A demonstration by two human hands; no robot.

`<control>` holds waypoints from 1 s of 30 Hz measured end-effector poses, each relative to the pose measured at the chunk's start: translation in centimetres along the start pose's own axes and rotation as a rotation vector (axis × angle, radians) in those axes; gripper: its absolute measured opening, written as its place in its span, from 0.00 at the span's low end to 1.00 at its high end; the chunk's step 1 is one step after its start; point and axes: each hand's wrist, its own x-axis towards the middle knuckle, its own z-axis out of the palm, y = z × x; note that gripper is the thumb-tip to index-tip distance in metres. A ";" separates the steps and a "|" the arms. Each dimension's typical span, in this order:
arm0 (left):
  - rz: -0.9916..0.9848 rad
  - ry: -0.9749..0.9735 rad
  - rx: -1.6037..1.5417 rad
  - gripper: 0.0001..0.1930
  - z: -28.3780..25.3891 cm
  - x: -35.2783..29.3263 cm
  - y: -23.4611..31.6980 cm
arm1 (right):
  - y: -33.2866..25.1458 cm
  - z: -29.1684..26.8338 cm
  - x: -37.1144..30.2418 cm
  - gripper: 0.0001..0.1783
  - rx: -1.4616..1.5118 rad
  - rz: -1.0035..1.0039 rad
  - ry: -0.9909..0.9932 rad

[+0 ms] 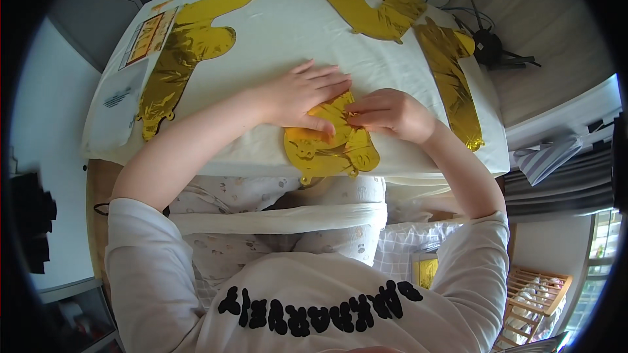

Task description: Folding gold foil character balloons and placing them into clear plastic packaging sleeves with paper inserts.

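Observation:
A crumpled gold foil balloon (320, 148), flat and uninflated, lies at the table's near edge, its lower end slightly overhanging. My left hand (302, 97) rests flat across its upper left part, fingers stretched out and thumb on the foil. At its right side, my right hand (397, 116) is closed, with thumb and fingertips pinching the foil. Part of the balloon is hidden beneath both hands.
More flat gold foil balloons lie on the white-covered table (261, 33): one at left (186, 46), one at the back (366, 6), one at right (451, 82). A clear plastic package (118, 104) sits at the left edge. A black router (489, 46) stands far right.

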 end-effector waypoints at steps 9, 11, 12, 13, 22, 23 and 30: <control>-0.031 -0.032 0.015 0.54 -0.5 0.0 0.7 | -1.2 -0.7 1.7 0.10 0.320 0.455 -0.045; 0.021 0.090 0.243 0.51 -0.1 -0.2 0.6 | -1.4 -0.9 2.5 0.10 0.333 0.528 -0.086; -0.005 0.138 0.178 0.46 0.2 -0.2 0.7 | -1.4 -1.1 2.8 0.09 0.346 0.602 -0.128; -0.003 0.138 0.179 0.46 0.3 -0.3 0.7 | -1.4 -1.2 3.2 0.09 0.345 0.603 -0.126; -0.371 0.481 -0.456 0.28 -0.8 -4.0 3.4 | -1.2 -1.7 5.4 0.12 0.393 0.756 -0.233; -0.371 0.483 -0.454 0.28 -1.0 -4.7 4.0 | -1.4 -1.9 5.7 0.12 0.359 0.780 -0.262; -0.351 0.561 -0.562 0.25 -0.3 -7.4 5.1 | -1.8 -2.2 7.7 0.13 0.220 0.834 -0.412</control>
